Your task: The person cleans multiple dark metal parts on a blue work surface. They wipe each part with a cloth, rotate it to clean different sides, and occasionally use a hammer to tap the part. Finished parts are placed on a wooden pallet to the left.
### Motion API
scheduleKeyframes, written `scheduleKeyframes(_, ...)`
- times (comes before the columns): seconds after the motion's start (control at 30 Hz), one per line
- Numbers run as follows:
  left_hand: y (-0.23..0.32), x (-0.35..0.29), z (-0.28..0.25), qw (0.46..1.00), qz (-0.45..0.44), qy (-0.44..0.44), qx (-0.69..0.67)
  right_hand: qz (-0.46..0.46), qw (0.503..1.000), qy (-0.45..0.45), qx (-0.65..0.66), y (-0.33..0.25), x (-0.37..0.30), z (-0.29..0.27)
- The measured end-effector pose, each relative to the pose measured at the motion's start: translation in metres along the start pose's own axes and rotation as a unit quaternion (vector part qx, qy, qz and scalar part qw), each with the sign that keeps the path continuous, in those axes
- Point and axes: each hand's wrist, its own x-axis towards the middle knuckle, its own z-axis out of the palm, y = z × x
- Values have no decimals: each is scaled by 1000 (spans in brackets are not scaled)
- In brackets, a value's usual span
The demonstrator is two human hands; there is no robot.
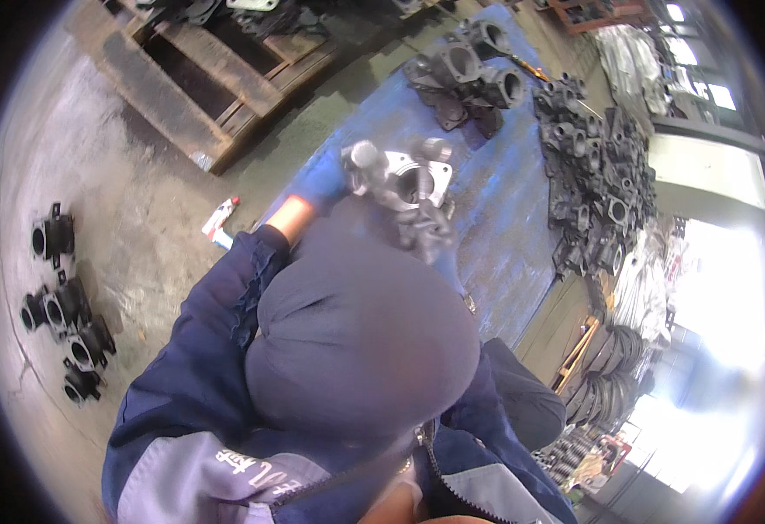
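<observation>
At upper centre we see the left hand (320,181) gripping a metal casting (396,181) over the blue tabletop (506,205); the right hand's (446,260) grip we cannot tell.

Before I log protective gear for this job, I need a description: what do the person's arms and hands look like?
The left hand wears a blue glove; the wrist is bare below it. The left sleeve is navy with a bunched cuff. The right hand, blurred, seems gloved too, greyish in front and bluish behind. The right sleeve looks navy, mostly hidden.
</observation>
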Motion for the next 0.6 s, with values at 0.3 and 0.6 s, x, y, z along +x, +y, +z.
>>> scheduleKeyframes(0.3, -23, 3, 7, 974, -67, 20, -213, -62, 997, 32, 23, -25, -36, -39)
scheduleKeyframes(0.6, -39, 19, 13, 998, 28, -53, -14, -30, 989, -72, 129, -13, -33, -34)
